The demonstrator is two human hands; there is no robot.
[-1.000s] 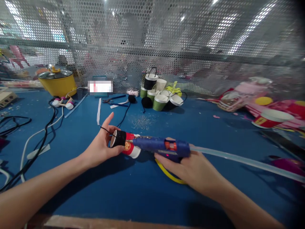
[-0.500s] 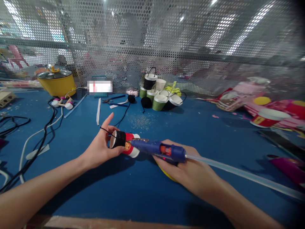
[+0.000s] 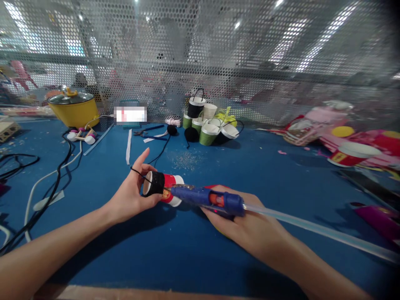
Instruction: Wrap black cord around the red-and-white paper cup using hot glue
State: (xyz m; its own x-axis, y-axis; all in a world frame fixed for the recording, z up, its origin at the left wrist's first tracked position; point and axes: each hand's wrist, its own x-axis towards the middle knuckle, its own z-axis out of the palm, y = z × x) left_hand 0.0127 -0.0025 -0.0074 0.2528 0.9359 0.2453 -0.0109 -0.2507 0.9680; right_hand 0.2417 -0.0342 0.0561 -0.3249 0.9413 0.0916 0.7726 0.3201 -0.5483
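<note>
My left hand (image 3: 137, 189) grips a small paper cup (image 3: 156, 183) wrapped in black cord, tilted on its side with its mouth toward the left. A red and white paper cup (image 3: 173, 189) lies end to end with it, on its right. In my right hand (image 3: 240, 212) is a blue hot glue gun (image 3: 206, 198) with a red light showing. The gun's nozzle points left and is at the black cup's edge; whether it touches I cannot tell. A long clear glue stick (image 3: 306, 227) sticks out of its back.
Green and black wrapped cups (image 3: 209, 134) stand at the back beside black cord balls (image 3: 191, 135). Pliers (image 3: 146, 132) and a white strip (image 3: 128, 146) lie left of them. Cables (image 3: 59, 166) and a yellow pot (image 3: 75, 110) are at left, a red-white bowl (image 3: 353, 153) at right.
The glue gun has shifted very slightly left and down at the black cup's edge. Both hands keep their grips and the cups stay almost in place.
</note>
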